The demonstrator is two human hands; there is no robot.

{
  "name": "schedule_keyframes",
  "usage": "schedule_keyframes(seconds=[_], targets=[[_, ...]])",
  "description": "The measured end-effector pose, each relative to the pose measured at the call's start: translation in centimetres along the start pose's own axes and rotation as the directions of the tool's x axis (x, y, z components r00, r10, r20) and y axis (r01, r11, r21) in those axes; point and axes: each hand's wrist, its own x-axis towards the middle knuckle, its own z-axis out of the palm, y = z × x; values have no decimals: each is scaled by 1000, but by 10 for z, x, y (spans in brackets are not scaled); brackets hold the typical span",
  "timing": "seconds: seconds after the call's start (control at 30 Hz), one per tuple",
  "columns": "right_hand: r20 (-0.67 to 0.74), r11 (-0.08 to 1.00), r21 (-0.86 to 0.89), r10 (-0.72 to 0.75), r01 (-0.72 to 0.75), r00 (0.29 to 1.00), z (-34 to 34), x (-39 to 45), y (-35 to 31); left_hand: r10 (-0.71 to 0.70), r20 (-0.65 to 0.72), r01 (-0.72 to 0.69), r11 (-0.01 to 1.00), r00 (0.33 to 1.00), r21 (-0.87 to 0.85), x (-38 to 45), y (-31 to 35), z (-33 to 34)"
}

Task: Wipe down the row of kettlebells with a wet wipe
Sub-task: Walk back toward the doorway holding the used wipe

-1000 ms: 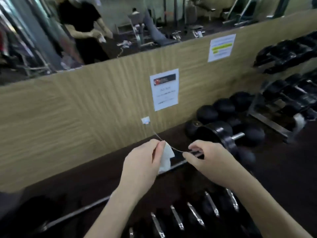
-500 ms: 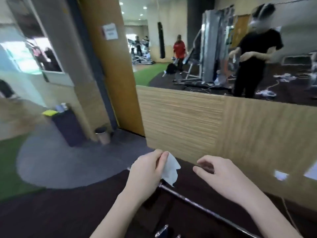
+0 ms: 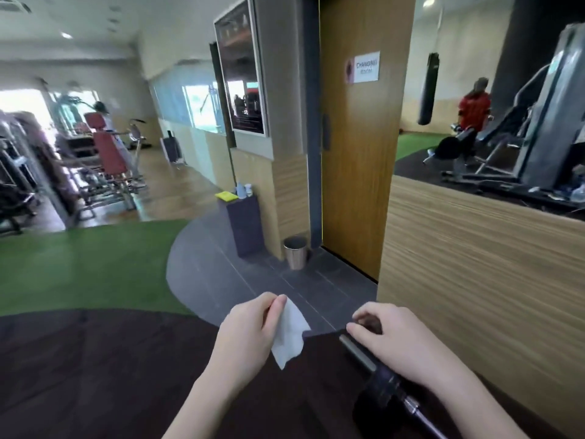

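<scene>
My left hand [image 3: 250, 331] is pinched on a white wet wipe [image 3: 289, 334], which hangs from the thumb and fingers at chest height. To its right, a short gap away, my right hand [image 3: 399, 340] hovers with curled fingers and nothing visible in it. It is just above the end of a steel barbell [image 3: 361, 353] lying on the dark floor mat. No kettlebells are in view.
A wood-panelled wall [image 3: 474, 280] with a mirror above runs along the right. Ahead stand a changing-room door [image 3: 354, 153], a metal bin [image 3: 295, 251] and a dark cabinet [image 3: 245, 223]. Green turf [image 3: 79, 264] and gym machines lie to the left.
The view has swung left, away from the rack of weights toward the door and gym floor. Both hands keep their pose, the left still on the wipe.
</scene>
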Motion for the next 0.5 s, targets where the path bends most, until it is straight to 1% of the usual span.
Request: schedule_keyframes(seconds=[0.13,0.23,0.33,0.5], targets=[[12,999,31,-17,16,1000,40,83,-39,-40,-22,40,999,999,30,65,-65,-27],[57,999,38,-3,1,998,55,137,-57,-81,-19,82,996,996,20,112,-105,-28],[64,999,31,18,-20,998,70,204,-64,-100,5,100,995,995,21,168,-141,-15],[86,999,2,39,-40,996,88,330,-53,-146,57,144,989,988,47,273,-189,21]])
